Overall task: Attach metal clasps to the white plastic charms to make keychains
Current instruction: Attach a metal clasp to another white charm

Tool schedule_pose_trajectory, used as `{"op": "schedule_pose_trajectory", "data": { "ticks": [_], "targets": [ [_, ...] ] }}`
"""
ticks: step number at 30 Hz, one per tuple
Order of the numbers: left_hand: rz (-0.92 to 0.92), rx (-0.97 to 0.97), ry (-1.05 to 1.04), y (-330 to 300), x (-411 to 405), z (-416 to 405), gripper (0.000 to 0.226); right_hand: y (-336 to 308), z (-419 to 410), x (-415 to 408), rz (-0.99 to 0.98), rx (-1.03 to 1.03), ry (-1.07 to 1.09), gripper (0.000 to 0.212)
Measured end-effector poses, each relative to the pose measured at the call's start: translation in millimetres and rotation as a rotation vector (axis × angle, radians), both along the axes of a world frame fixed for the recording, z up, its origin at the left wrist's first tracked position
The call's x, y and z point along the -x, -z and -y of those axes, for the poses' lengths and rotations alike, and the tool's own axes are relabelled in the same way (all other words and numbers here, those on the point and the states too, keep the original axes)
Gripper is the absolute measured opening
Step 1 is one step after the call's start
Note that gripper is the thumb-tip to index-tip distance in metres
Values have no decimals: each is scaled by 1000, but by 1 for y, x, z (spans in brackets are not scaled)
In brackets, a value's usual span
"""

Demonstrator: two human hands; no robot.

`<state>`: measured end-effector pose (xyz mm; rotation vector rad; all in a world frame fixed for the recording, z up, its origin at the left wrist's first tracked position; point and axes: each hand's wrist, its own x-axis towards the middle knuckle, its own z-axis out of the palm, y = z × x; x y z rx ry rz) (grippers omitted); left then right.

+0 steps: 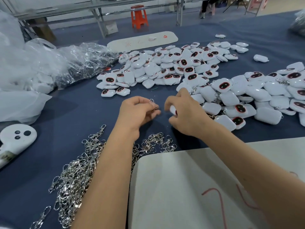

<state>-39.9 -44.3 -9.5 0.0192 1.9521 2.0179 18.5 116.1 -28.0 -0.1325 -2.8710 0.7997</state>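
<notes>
Both hands work a clasp and a charm together above the blue desk [49,146]

The left hand [137,113] has its grip pinched on a metal clasp [152,103]; the right hand [186,113] curls its grip round a white charm [173,110], just beside it. Loose clasps [79,176] lie near the forearms; piled charms [165,66] lie beyond
</notes>
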Motion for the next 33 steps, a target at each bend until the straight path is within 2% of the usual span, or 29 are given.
{"op": "schedule_pose_trajectory", "data": {
  "ticks": [2,6,10,13,17,23,28,31,33],
  "targets": [
    [108,-138,-1,-1,-3,-6,13,6,0,-2,-95,68,71,21],
    [124,-152,-29,3,-7,-13,15,12,-3,-6,-254,237,49,20],
    [73,-83,-43,5,-9,-15,21,13,-7,-7,-250,308,8,27],
    [56,-48,-38,7,-11,-17,13,16,-6,-4,-271,357,53,19],
    [83,-100,-24,7,-13,-17,12,16,-9,-6,-331,433,85,8],
    [40,-135,-16,6,-13,-16,12,17,-8,-3,-280,481,44,3],
    [34,-116,-5,6,-13,-16,11,19,-12,-4,-323,631,23,3],
    [12,-86,-4,6,-14,-17,12,19,-12,-3,-296,655,32,2],
    [-4,-79,-7,6,-14,-17,12,19,-12,-4,-330,650,27,10]
  ]
}}
